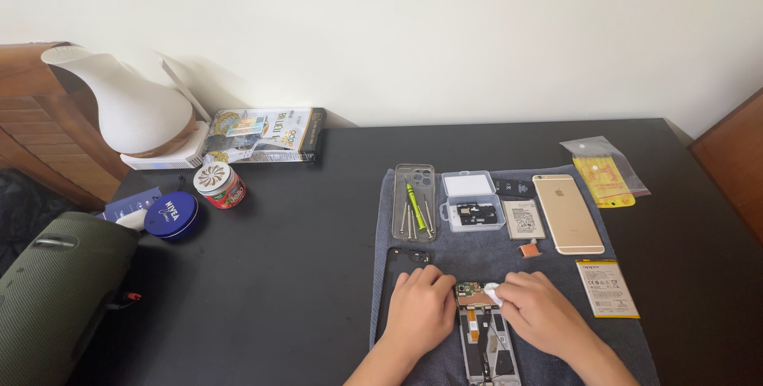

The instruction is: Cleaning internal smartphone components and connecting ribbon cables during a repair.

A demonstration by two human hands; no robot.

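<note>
An opened phone point(486, 346) lies on a grey cloth point(477, 255) at the table's near edge, its circuit board and inner parts exposed. My left hand point(420, 308) rests flat on the cloth beside the phone's left side, partly over a black phone cover point(400, 263). My right hand point(540, 310) pinches a small white pad point(493, 294) and presses it onto the upper part of the open phone.
On the cloth farther back lie a clear tray of small tools point(414, 201), a clear parts box point(470, 201), a flat battery point(524, 219) and a gold phone point(567, 213). Another battery point(606, 288) and a yellow packet point(604, 171) lie right. Tins, a lamp and a green speaker stand left.
</note>
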